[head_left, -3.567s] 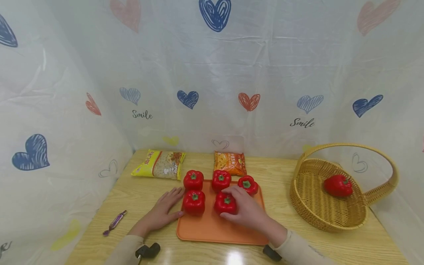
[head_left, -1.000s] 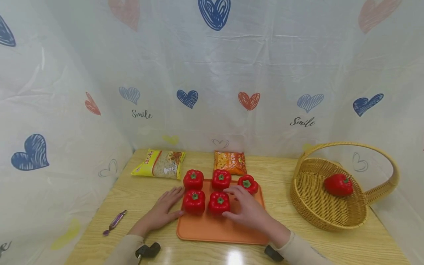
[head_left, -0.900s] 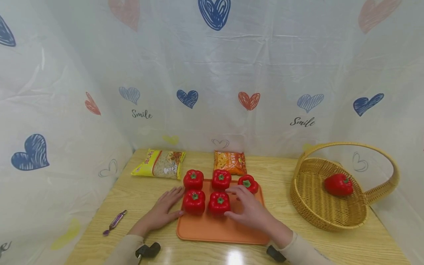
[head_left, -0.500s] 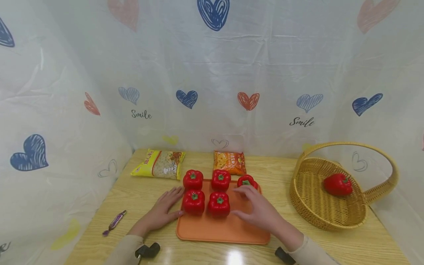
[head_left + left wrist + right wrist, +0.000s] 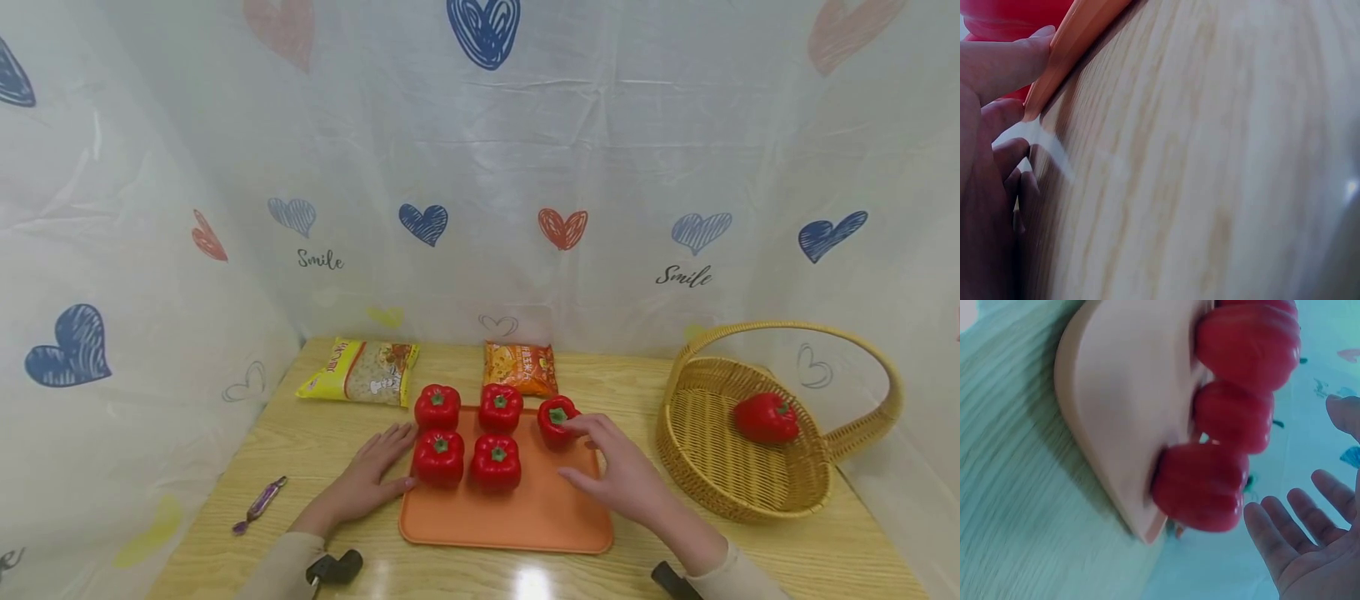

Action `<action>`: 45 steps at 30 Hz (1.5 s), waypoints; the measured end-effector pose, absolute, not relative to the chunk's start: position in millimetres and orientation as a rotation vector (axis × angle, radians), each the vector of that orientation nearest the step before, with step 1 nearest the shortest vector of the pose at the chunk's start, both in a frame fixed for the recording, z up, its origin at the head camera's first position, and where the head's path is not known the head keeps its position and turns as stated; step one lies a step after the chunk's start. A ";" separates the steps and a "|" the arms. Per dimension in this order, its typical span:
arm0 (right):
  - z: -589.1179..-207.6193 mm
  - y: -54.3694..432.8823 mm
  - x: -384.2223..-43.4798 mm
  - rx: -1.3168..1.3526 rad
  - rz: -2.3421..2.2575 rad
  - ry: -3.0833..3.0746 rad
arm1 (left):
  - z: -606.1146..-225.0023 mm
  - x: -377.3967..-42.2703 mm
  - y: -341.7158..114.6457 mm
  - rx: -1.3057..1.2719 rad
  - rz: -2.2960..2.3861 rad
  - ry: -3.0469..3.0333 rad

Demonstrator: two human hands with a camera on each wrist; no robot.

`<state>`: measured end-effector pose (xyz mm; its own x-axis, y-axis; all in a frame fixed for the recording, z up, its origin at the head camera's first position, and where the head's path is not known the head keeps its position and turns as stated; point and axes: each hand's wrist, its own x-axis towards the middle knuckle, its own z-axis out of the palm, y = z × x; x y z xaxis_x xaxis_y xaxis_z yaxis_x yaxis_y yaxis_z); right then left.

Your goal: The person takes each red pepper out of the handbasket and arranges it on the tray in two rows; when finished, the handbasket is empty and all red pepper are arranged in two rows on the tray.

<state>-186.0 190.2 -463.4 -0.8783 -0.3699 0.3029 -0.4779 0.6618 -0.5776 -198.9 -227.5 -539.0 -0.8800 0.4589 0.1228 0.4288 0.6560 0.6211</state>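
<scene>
Several red bell peppers stand in two rows on an orange tray (image 5: 517,525). My left hand (image 5: 363,483) lies at the tray's left side, near the front left pepper (image 5: 439,460). In the left wrist view its thumb touches the tray's rim (image 5: 1082,44). My right hand (image 5: 626,479) hovers over the tray's right edge, fingers extended, beside the back right pepper (image 5: 553,427). A gap shows between the right fingers and the nearest pepper (image 5: 1200,487) in the right wrist view. The front middle pepper (image 5: 496,463) stands upright, with no hand on it.
A wicker basket (image 5: 731,500) with a tall handle stands at the right, one red pepper (image 5: 765,418) inside. Behind the tray lie a yellow food bag (image 5: 367,372) and an orange snack packet (image 5: 520,369). A purple wrapped candy (image 5: 259,505) is at the left.
The front middle pepper was shifted left under my right hand, which then let go and moved right to the back right pepper. That pepper now sits slightly further left. My left hand stayed put.
</scene>
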 end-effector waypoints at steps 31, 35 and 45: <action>-429.1 292.5 -178.5 0.370 0.828 -2.763 | -536.4 -198.4 -227.0 0.742 1.031 2.806; -424.0 306.7 -179.0 0.321 0.788 -2.796 | -536.5 -198.4 -227.1 0.746 1.035 2.806; -427.0 340.9 -184.8 0.265 0.777 -2.842 | -537.7 -198.8 -227.0 0.734 1.022 2.812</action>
<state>-184.8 340.9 -427.0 -0.9674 -0.1228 0.2217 -0.2185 0.8472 -0.4842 -198.8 -227.0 -537.7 -0.8846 0.4550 0.1026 0.4147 0.6666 0.6194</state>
